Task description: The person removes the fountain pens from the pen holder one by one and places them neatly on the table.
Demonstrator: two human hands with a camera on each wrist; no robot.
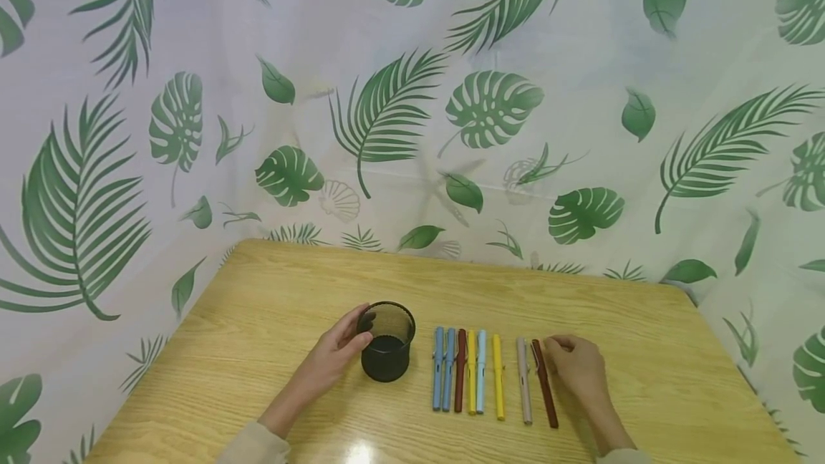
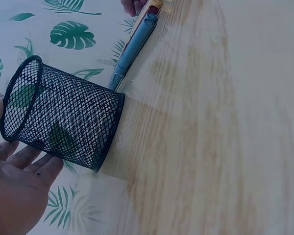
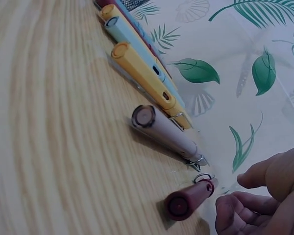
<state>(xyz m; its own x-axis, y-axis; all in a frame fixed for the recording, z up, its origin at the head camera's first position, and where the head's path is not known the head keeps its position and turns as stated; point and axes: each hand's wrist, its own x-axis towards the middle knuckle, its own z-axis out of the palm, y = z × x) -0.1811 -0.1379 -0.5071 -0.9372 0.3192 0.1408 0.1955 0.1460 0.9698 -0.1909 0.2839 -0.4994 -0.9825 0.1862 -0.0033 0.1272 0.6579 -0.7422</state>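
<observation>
A black mesh pen holder [image 1: 385,360] stands upright on the table, left of the pens. My left hand [image 1: 335,353] holds its side, thumb at the front and fingers reaching behind; the left wrist view shows the fingers against the mesh [image 2: 71,115]. Near the right end of the row lies a dark red pen [image 1: 545,384], its clip toward the far side. My right hand [image 1: 578,371] is just right of its clip end, fingers loosely bent. In the right wrist view a small gap separates thumb and fingers from that dark red pen [image 3: 188,200], with nothing held.
Left of that pen are a greyish-pink pen [image 1: 525,382], a yellow pen [image 1: 499,378] and a close group with a light blue pen [image 1: 480,372], another dark red pen [image 1: 460,371] and two blue pens [image 1: 437,369]. A leaf-patterned cloth [image 1: 412,199] hangs behind the wooden table [image 1: 290,278].
</observation>
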